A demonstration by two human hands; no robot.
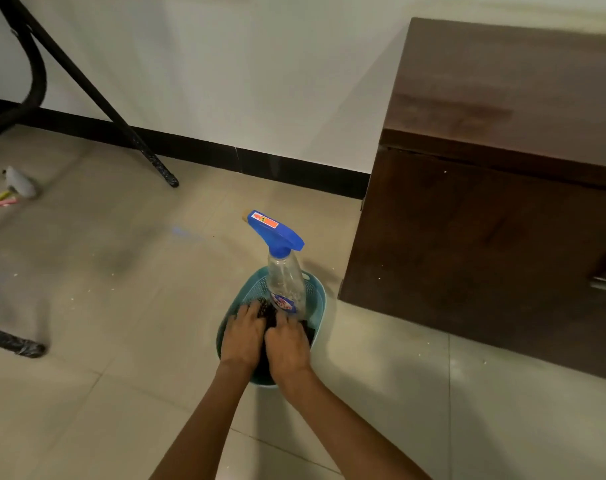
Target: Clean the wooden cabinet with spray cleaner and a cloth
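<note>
the dark wooden cabinet (495,188) stands at right against the wall. just left of it on the tiled floor (121,306) sits a teal basket (320,299) with the spray bottle (284,271) upright inside. both hands reach in, left hand (242,337) and right hand (287,344) pressing on a dark cloth (268,311); i cannot tell whether either grasps it.

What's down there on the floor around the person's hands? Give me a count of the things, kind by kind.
Spray bottle: 1
Teal basket: 1
Dark cloth in the basket, under the left hand and right hand: 1
Wooden cabinet: 1
Chalk-like sticks at far left: 2
Grey object beside them, too blurred to name: 1
Total: 7
</note>
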